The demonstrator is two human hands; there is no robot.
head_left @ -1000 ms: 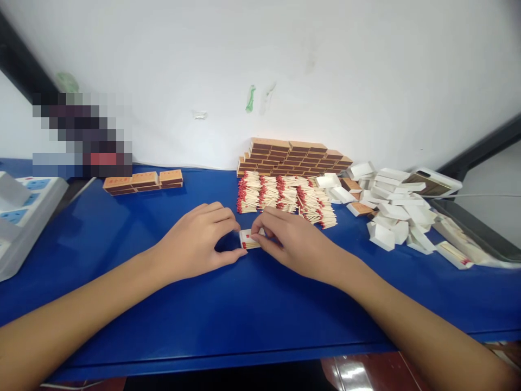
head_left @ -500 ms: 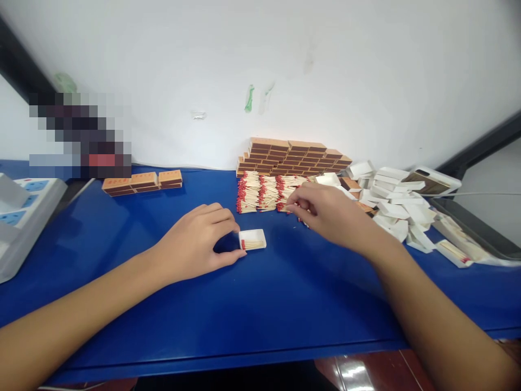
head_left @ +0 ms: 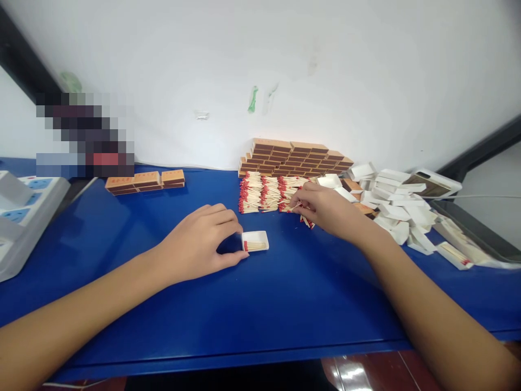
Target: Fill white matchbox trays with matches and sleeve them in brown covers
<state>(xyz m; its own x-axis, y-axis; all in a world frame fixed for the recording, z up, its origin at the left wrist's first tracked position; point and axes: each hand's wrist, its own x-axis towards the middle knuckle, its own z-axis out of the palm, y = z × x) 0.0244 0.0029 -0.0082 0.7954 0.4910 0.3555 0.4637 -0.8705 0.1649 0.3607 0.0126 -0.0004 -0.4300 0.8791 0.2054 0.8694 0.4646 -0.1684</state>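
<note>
— Blue tabletop [head_left: 260, 315] against a white wall, yes? What sits on it?

— At twelve o'clock, a loose heap of red-tipped matches [head_left: 268, 193], and behind it a stack of brown matchbox sleeves [head_left: 295, 157] touching the wall. At two o'clock lies a jumble of white inner trays [head_left: 393, 209]. Over at ten o'clock there is a short row of closed matchboxes [head_left: 144, 181], and at nine a white power strip [head_left: 18, 217].

— And the hands?

— The left hand [head_left: 201, 244] rests curled on the table, thumb and forefinger steadying a small white tray [head_left: 255, 241] at the centre, just beside its fingertips. The right hand [head_left: 328, 209] is out at one o'clock, fingers drawn together and pinching at matches on the heap's right edge.

— How full is that tray?

— Only a thin layer of matches shows in it, red heads to the left; I judge it partly filled. It has no sleeve on it yet. Most of the heap and most of the empty trays look untouched, so plenty appears to remain, with only the few boxes at ten o'clock closed.
</note>
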